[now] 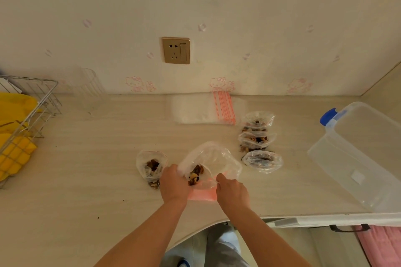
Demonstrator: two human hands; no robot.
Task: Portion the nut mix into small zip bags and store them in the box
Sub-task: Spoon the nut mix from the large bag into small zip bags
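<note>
Near the bench [86,169] edge, my left hand [173,182] and right hand [232,191] each grip the big nut mix bag [210,158]; filled small bags [258,141] lie right, beside the clear box [358,154].

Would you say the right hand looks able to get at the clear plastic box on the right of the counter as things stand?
Probably yes, once freed. The box lies open on the right hand's own side with only bare counter between them. For now that hand pinches the large nut bag, which the left hand also holds.
</note>
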